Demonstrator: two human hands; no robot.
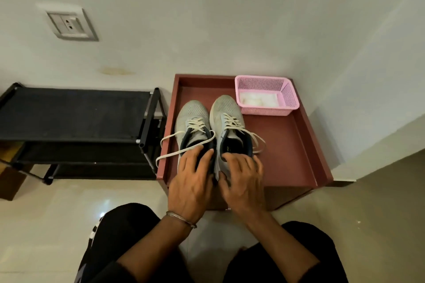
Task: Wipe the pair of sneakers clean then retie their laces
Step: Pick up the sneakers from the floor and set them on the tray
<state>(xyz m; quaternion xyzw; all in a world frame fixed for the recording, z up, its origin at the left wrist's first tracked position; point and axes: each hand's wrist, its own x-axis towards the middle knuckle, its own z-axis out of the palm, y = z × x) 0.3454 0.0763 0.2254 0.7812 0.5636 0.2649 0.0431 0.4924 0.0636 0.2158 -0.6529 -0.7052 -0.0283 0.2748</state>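
Two grey mesh sneakers stand side by side, toes away from me, on a dark red tray-topped table [289, 145]. The left sneaker [192, 119] has untied cream laces trailing over the table's left rim. The right sneaker [226, 117] has its laces loose to the right. My left hand [190, 179] grips the heel of the left sneaker, fingers curled over the collar. My right hand [243, 179] grips the heel of the right sneaker the same way. Both heels are hidden under my hands.
A pink plastic basket [289, 96] with white cloth or wipes inside sits at the table's back right corner. A black shoe rack [76, 126] stands to the left. The wall runs behind, with a socket [69, 25]. My knees are at the bottom of the view.
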